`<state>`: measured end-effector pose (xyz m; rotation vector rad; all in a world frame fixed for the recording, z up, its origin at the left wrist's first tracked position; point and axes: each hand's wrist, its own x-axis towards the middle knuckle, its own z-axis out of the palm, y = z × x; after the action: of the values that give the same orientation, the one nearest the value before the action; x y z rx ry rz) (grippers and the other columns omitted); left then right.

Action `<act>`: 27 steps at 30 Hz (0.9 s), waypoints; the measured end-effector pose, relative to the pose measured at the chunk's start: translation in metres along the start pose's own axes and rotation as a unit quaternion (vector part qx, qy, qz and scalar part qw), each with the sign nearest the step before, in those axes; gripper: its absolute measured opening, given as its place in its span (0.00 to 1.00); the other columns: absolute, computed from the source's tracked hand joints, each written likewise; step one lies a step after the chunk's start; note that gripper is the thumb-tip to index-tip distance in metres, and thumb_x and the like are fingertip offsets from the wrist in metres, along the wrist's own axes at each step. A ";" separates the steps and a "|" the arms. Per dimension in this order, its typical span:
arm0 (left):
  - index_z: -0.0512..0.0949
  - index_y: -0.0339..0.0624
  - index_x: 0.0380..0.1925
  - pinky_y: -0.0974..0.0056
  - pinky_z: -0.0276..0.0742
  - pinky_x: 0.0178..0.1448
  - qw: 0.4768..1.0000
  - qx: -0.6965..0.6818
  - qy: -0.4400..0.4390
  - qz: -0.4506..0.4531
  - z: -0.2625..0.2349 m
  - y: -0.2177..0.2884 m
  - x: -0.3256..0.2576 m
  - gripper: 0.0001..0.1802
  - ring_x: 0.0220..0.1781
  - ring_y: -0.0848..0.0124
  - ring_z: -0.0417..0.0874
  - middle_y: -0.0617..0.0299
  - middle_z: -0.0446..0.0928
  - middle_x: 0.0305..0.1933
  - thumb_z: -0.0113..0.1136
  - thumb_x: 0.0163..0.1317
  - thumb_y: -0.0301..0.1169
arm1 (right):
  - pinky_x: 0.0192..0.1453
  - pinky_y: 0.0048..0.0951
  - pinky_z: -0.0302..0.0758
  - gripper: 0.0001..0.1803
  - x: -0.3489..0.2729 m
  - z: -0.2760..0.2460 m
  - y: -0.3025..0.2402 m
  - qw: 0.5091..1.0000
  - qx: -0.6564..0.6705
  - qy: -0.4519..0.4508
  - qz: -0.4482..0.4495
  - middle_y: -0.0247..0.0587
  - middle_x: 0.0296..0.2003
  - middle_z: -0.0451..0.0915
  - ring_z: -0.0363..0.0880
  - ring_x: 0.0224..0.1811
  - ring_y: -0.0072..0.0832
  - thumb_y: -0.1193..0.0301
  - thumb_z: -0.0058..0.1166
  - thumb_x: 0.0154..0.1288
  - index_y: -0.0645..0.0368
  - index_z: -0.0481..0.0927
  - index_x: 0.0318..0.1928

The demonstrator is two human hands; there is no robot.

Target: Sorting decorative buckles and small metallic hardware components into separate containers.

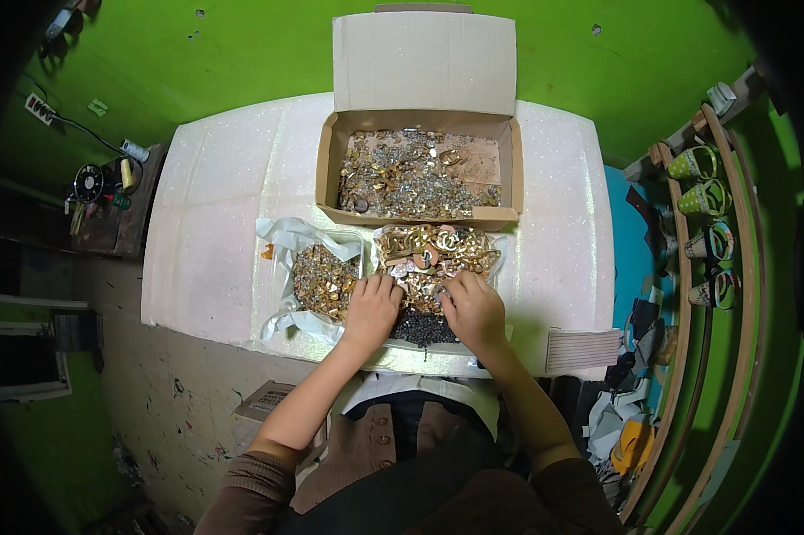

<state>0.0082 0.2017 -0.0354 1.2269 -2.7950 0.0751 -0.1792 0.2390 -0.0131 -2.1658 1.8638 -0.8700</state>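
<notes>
My left hand point(373, 308) rests with curled fingers between two trays of small trinkets, over the left side of the right-hand pile. Its fingertips are hidden, so what it grips, if anything, cannot be made out. On the other side of that pile, my right hand point(474, 310) is closed, thumb and fingers together around something too small to name. Between the hands lie small gold and brown metal pieces point(422, 290). Gold chain-like pieces point(438, 239) fill the far part, and black beads point(422, 328) are heaped at the near edge. Left of them sits a plastic-lined tray of mixed gold charms point(320, 278).
Behind the trays stands an open cardboard box point(328, 178) holding many small shiny pieces, its lid raised. All rest on a glittery white tabletop point(215, 214). A striped card point(582, 350) lies at the right corner. Small green shoes point(703, 198) hang on a wooden rack at right.
</notes>
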 end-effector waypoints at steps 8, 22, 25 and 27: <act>0.77 0.40 0.30 0.61 0.62 0.53 0.996 0.067 -0.034 -0.050 0.005 0.012 0.000 0.09 0.45 0.66 0.68 0.60 0.69 0.36 0.49 0.52 0.29 | 0.38 0.34 0.71 0.06 -0.007 0.008 -0.005 1.000 0.012 -0.017 -0.016 0.37 0.30 0.73 0.73 0.34 0.35 0.73 0.55 0.51 0.58 0.77 0.32; 0.75 0.41 0.32 0.56 0.60 0.61 0.992 0.064 -0.031 -0.100 -0.005 0.020 -0.003 0.09 0.48 0.63 0.69 0.56 0.70 0.40 0.49 0.51 0.30 | 0.39 0.35 0.71 0.06 -0.013 0.001 -0.010 0.989 0.128 -0.065 -0.043 0.41 0.30 0.74 0.74 0.34 0.38 0.75 0.53 0.53 0.58 0.78 0.34; 0.73 0.42 0.29 0.58 0.65 0.51 0.993 -0.038 0.060 -0.094 -0.024 0.015 -0.003 0.08 0.40 0.61 0.72 0.57 0.71 0.34 0.52 0.46 0.26 | 0.38 0.34 0.71 0.06 -0.015 0.000 -0.008 0.979 0.178 -0.095 -0.026 0.41 0.30 0.75 0.75 0.33 0.39 0.75 0.53 0.54 0.59 0.78 0.34; 0.73 0.42 0.29 0.59 0.66 0.49 0.992 -0.059 0.068 -0.089 -0.039 0.010 0.001 0.07 0.39 0.61 0.72 0.57 0.71 0.33 0.53 0.46 0.25 | 0.38 0.34 0.72 0.06 -0.010 -0.001 -0.013 0.979 0.185 -0.082 -0.028 0.42 0.30 0.75 0.75 0.33 0.39 0.76 0.53 0.54 0.60 0.77 0.34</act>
<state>0.0030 0.2109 0.0034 1.3803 -2.5239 -0.0181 -0.1693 0.2510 -0.0099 -1.9963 1.4379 -0.9308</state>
